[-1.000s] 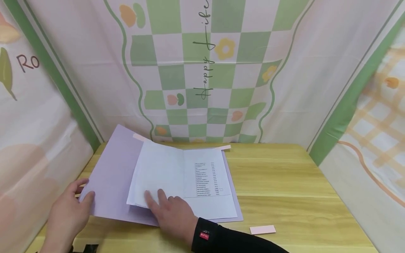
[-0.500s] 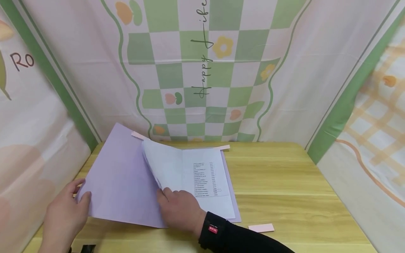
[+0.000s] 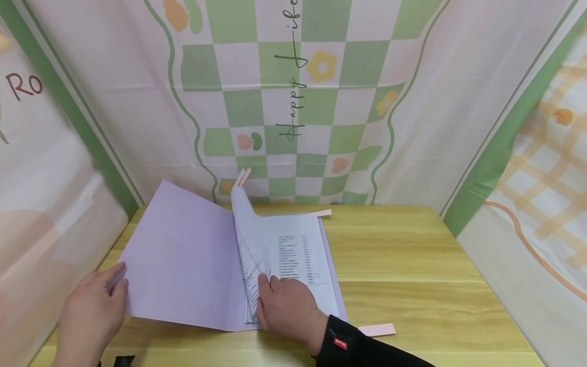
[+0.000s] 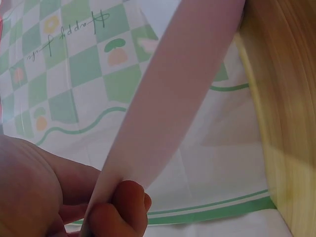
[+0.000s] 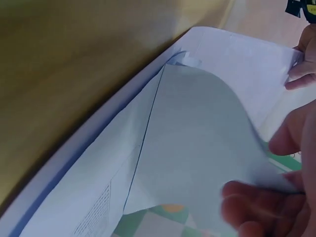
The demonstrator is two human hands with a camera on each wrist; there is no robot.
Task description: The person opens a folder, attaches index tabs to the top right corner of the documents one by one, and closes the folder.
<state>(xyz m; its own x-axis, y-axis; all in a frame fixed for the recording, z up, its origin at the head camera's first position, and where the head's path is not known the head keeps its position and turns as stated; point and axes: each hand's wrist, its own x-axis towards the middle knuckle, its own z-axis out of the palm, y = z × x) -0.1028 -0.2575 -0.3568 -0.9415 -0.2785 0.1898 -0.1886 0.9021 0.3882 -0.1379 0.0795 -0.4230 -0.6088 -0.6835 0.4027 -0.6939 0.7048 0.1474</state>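
A lavender folder (image 3: 179,260) lies spread on the table, its left cover raised at the outer edge. My left hand (image 3: 94,308) pinches that edge; in the left wrist view the cover (image 4: 163,84) passes between thumb and curled fingers. My right hand (image 3: 291,308) pinches the lower edge of some white sheets (image 3: 247,244), which stand bent upward near the fold. Pink tabs (image 3: 243,177) stick out from their top. Beneath lies a page with a printed table (image 3: 298,250). In the right wrist view the sheet (image 5: 192,118) curves between thumb and fingers.
A loose pink strip (image 3: 377,330) lies on the wooden table (image 3: 403,265) near its front, right of the folder. Another pink tab (image 3: 321,212) juts from the right page's top. Patterned cloth (image 3: 293,102) hangs behind and at both sides.
The right hand has moved right with the sheets, which have risen off the left cover, tabs now pointing up. The left hand still holds the cover's edge.
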